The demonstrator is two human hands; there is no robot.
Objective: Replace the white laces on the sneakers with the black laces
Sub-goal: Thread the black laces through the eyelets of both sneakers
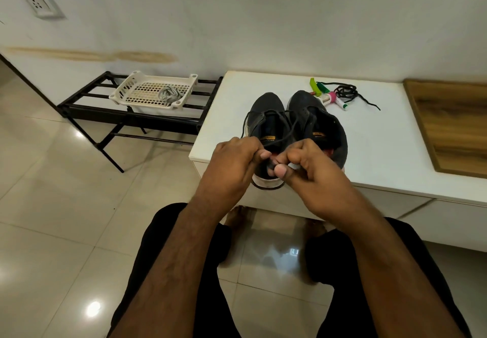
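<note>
At bench (382, 158) front edge, left sneaker (266, 127) heel overhanging; I'm seeing left hand (232, 161) and right hand (308, 163) each pinching black lace (287, 129), fingers curling.

Dark sneakers (295, 127) side by side, black lace (266, 127) threaded.

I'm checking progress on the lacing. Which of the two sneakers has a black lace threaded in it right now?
The left sneaker: a black lace runs from its eyelets to both hands. The right sneaker shows no lace; a spare black lace lies behind it.
</note>
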